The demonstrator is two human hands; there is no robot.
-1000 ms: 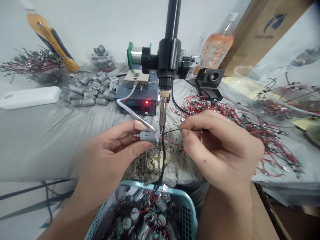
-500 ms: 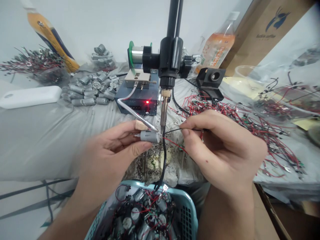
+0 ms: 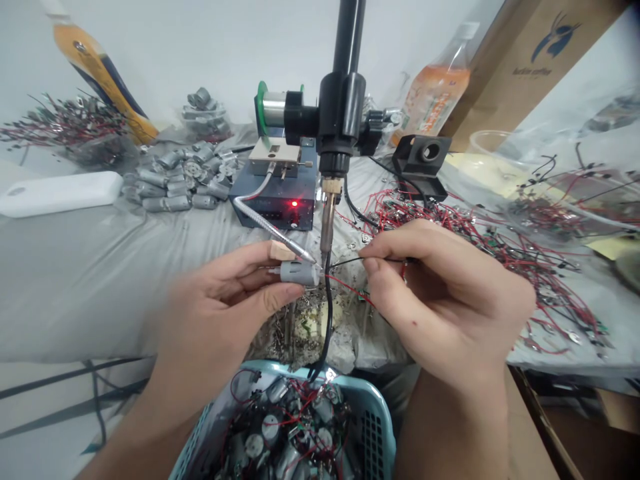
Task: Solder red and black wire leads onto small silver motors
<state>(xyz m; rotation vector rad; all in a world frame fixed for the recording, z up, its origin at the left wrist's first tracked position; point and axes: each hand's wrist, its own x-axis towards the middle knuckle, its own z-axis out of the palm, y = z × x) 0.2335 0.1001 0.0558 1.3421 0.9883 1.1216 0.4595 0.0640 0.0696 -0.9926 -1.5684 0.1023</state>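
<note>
We listed, out beyond the left hand [image 3: 220,297]: one white oblong case [image 3: 60,195]; farther off, one yellow-and-dark bottle [image 3: 90,67], which leaned. Out beyond the right hand [image 3: 443,290] we recorded: one white-capped bottle of orange drink [image 3: 435,93], tilted; one brown paper bag [image 3: 500,97], blue emblem [image 3: 555,40]. Left of the left hand, lower, we noted black cables [image 3: 96,402].

The motor [image 3: 299,273] was cased in smooth, dull grey metal, and the black wire [image 3: 346,261] was sheathed in smooth plastic. The feed tube [image 3: 273,230] was formed of shiny, ribbed metal. The basket [image 3: 386,408] was moulded in glossy plastic; the table [image 3: 100,280] was covered in wrinkled, faintly shiny sheeting.
</note>
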